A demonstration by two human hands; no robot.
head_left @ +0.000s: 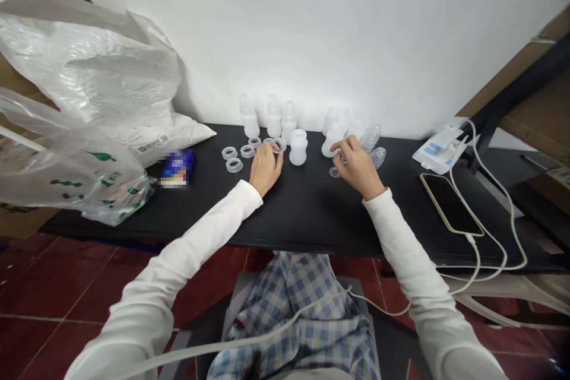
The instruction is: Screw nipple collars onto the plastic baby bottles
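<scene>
On the black table (307, 214) an open-mouthed, milky-white bottle (298, 149) stands upright between the right hand (355, 167), fingers curled, whether holding anything I can't tell, and the left hand (266, 167), back up, fingertips pinching a clear ring (282, 144).

Black table (312, 214) across mid-frame, seen from here. Center: uncapped white bottle (298, 149) upright, three capped bottles (274, 124) upright just behind and left. Clear rings (234, 169) flat, left of center. Right of center: more white bottles (335, 133), partly hidden, plus clear caps (371, 138). Far right: phone (452, 203) with cable (476, 258) plugged in, white-and-blue pack (439, 149) above. Left: white plastic bag (107, 83), green-printed bag (102, 184), small blue packet (178, 169), print blurred.
</scene>
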